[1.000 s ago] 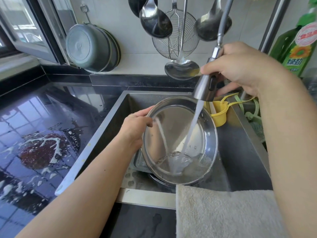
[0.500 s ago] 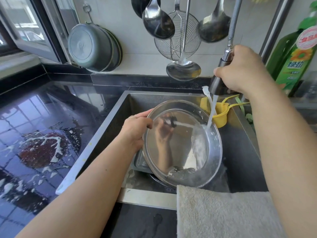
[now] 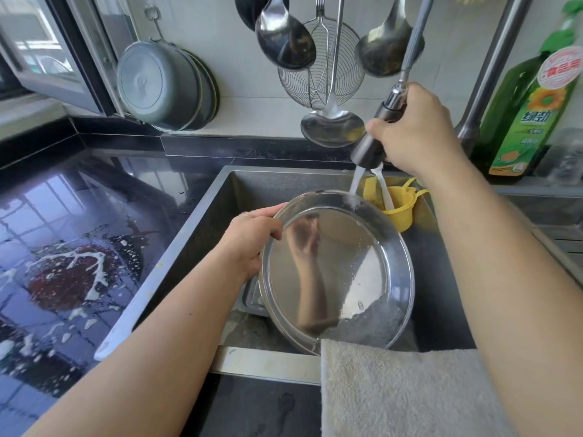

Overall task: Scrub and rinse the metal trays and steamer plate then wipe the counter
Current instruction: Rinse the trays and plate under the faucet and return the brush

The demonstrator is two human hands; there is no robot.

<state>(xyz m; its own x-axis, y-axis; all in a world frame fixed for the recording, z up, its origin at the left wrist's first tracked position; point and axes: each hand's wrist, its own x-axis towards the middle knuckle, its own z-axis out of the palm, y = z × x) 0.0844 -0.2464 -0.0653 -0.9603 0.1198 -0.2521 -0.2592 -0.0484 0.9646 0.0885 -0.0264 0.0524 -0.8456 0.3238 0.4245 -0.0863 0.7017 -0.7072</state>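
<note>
Meanwhile the left hand [image 3: 252, 238] is gripping the tilted round metal tray's [image 3: 334, 269] rim while the right hand [image 3: 416, 130], up beyond it, is clasping the sprayer head [image 3: 375, 137], streaming water [image 3: 356, 181] onto it.

round metal tray [image 3: 331, 272] | shiny, wet | tilted over sink | water hitting upper rim

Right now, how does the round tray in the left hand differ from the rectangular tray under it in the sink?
The round tray is held tilted by the left hand at its rim; the rectangular tray lies low in the sink. Water from the sprayer, held by the right hand, hits the round tray; the rectangular tray is mostly hidden behind it. Both are shiny metal.
</note>
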